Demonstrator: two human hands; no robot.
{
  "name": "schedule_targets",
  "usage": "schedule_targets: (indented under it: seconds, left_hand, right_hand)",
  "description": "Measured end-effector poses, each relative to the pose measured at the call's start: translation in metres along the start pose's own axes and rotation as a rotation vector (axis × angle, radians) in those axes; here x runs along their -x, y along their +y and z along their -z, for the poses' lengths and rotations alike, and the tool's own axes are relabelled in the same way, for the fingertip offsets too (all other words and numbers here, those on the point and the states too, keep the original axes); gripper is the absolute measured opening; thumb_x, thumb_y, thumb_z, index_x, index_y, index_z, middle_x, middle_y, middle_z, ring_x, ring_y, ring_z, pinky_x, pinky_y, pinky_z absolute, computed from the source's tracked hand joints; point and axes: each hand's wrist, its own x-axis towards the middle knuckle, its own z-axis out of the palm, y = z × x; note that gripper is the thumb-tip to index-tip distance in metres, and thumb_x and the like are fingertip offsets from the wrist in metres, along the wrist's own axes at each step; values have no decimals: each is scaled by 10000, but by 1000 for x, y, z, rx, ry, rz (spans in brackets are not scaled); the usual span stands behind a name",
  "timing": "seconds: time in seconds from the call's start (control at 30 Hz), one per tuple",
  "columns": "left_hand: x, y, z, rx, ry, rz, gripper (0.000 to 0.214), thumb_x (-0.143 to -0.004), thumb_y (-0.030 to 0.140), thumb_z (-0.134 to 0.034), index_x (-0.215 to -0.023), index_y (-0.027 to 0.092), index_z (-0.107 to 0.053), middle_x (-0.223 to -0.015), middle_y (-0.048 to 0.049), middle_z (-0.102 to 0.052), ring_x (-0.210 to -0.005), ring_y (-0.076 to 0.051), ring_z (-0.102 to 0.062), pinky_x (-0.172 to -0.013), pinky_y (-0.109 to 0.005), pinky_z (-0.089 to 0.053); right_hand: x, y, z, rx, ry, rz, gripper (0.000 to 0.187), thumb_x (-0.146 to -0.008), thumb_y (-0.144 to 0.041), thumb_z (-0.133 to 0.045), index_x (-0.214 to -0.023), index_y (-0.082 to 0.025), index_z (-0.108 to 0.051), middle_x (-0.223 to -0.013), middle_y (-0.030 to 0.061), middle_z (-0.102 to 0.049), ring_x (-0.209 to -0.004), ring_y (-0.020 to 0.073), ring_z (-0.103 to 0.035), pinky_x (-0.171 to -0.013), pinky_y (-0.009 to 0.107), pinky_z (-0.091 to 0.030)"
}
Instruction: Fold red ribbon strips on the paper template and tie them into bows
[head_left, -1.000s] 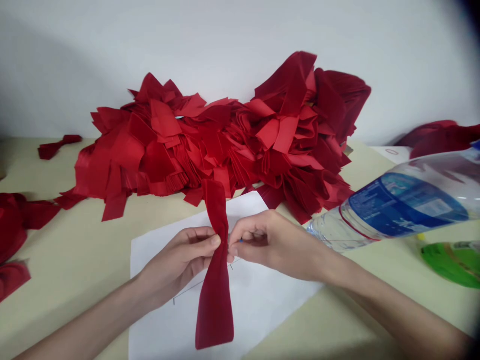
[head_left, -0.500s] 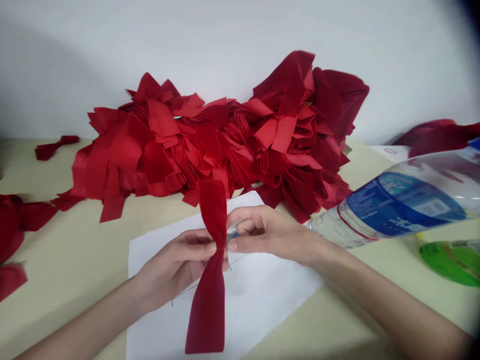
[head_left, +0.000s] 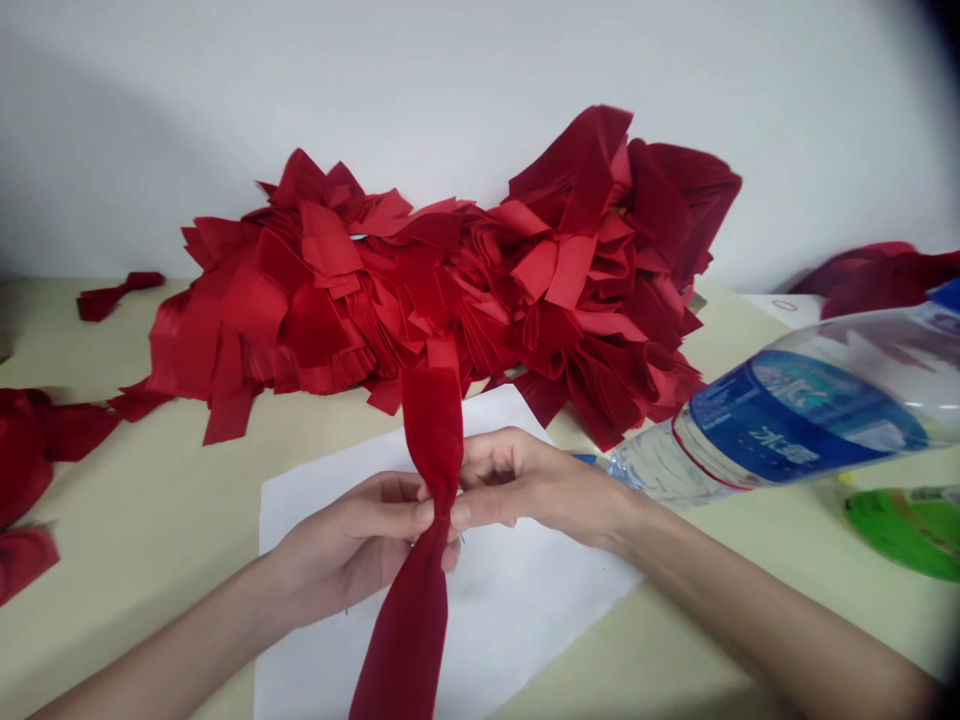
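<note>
A long dark-red fabric strip (head_left: 433, 430) is gathered at its middle and hangs down past the bottom of the view. My left hand (head_left: 349, 540) pinches the narrowed middle from the left between thumb and fingers. My right hand (head_left: 517, 490) pinches it from the right, with its fingertips meeting the left hand's at the fold. Under both hands lies a white paper sheet (head_left: 525, 590) with faint drawn lines. A thin blue item (head_left: 586, 459) shows just behind my right hand, mostly hidden.
A large heap of cut red fabric pieces (head_left: 450, 280) stands against the white wall. A plastic water bottle (head_left: 795, 420) with a blue label juts in at the right, near a green round object (head_left: 907, 530). More red fabric (head_left: 26, 450) lies on the beige table (head_left: 120, 540) at left.
The strip's lower end has swung down and left, now running past the bottom edge. The pinched fold has risen slightly. The blue item now shows farther right, behind my right hand.
</note>
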Motion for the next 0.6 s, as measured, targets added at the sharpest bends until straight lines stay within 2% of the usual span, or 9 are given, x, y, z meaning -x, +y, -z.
schedule_targets:
  seconds: [0.13, 0.23, 0.33, 0.47, 0.53, 0.6]
  left_hand:
    - [-1, 1, -6, -30, 71, -10, 63, -809, 171, -650, -846, 138, -689, -728, -18, -650, -697, -111, -637, -633, -188, -465]
    - [-2, 2, -11, -99, 175, -59, 99, -821, 196, -641, -899, 170, -696, -793, -15, -658, -796, -129, -635, -749, -225, -474]
    - [1, 3, -12, -327, 306, -137, 116, -840, 256, -614, -893, 201, -701, -875, -20, -671, -896, -159, -599, -849, -277, -440]
    - [8, 8, -14, -712, 534, -216, 138, -803, 319, -643, -736, 211, -696, -776, 5, -652, -854, -176, -560, -782, -266, -412]
    - [11, 11, -15, -795, 554, -219, 149, -788, 340, -652, -728, 211, -698, -749, 0, -644, -844, -191, -554, -743, -271, -408]
    - [12, 13, -17, -806, 523, -212, 139, -772, 348, -668, -746, 216, -702, -745, 0, -642, -805, -186, -551, -704, -266, -409]
  right_hand:
    - [-1, -3, -4, 6, 71, 54, 142, -800, -257, -652, -852, -125, -646, -651, -20, -608, -544, 57, -455, -488, 209, -255]
    - [-1, -4, -6, 4, 115, 66, 211, -791, -330, -661, -814, -122, -632, -640, -29, -563, -537, 57, -430, -488, 210, -268]
    - [0, -3, -6, 53, 182, 47, 253, -773, -369, -673, -796, -126, -607, -632, -36, -503, -556, 65, -396, -493, 218, -256]
    - [1, -4, -7, 152, 257, 44, 259, -769, -369, -674, -707, -150, -550, -563, -75, -328, -516, 63, -242, -466, 235, -165]
    - [1, -6, -8, 176, 281, 48, 283, -771, -367, -669, -662, -157, -514, -551, -80, -280, -510, 63, -215, -459, 237, -151]
    - [1, -6, -10, 192, 304, 48, 297, -771, -360, -668, -639, -158, -494, -543, -83, -274, -503, 60, -218, -453, 234, -155]
